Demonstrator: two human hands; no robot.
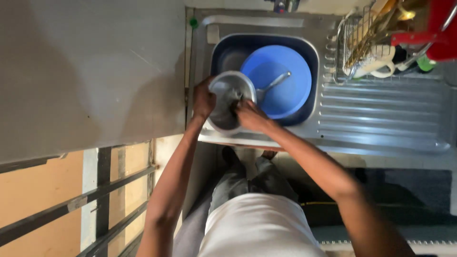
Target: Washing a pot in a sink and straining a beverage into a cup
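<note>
down past the white shirt and grey trousers, both arms reach forward over the front rim of the steel sink (266,138). the left hand (203,101) grips the metal pot (232,97) by its left rim, fingers wrapped round the edge and holding it tilted over the front of the basin. the right hand (251,115) is pressed inside the pot's mouth, fingers bunched on something dark, a scrubber or cloth by the look of it, though i cannot tell which. the pot sits at the front left of the sink, partly over the rim, just beside the blue basin (281,83).

that blue basin fills most of the sink bowl, and a metal ladle (273,85) lies in it, handle pointing up and right. further right, the ribbed drainboard (381,112), and at the back a wire rack (364,43) crammed with utensils and a white cup, a red thing above it.

risks, as i judge them: the pot is wet and held by one rim only, so a hard scrub from the right hand could twist it out of the left grip and drop it onto the basin or the ladle. it also overhangs the front edge, so water may run down onto the trousers and floor.
</note>
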